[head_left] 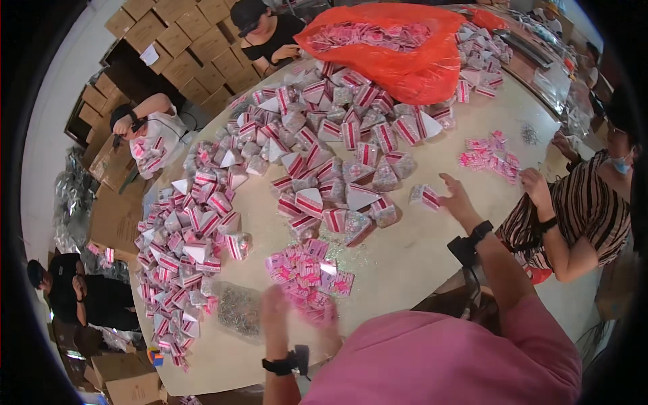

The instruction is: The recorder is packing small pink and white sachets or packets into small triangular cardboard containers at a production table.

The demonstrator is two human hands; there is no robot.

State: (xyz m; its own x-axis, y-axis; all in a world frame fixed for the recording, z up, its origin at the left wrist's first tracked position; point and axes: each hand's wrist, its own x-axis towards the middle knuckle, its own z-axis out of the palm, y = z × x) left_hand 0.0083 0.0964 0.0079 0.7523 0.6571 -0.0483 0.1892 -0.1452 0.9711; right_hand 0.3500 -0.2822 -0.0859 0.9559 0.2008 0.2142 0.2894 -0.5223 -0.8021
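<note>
My right hand (pixel 460 201) reaches over the table with its fingers spread, holding nothing. By its fingertips lies a small clear packet (pixel 425 196) with a pink-and-white striped card top. Smeared by motion, my left hand (pixel 275 316) is at the near side, between a clear bag of small silvery pieces (pixel 239 310) and a pile of pink printed cards (pixel 308 273); its fingers cannot be made out. Glittery bits (pixel 344 251) are scattered just beyond the cards.
Many finished-looking striped packets (pixel 317 148) heap across the table (pixel 412 270). A red plastic bag (pixel 422 74) full of pink cards stands at the far side. On the right, a person in a striped top (pixel 567 209) sits by more pink cards (pixel 489 155) and silvery pieces (pixel 530 133).
</note>
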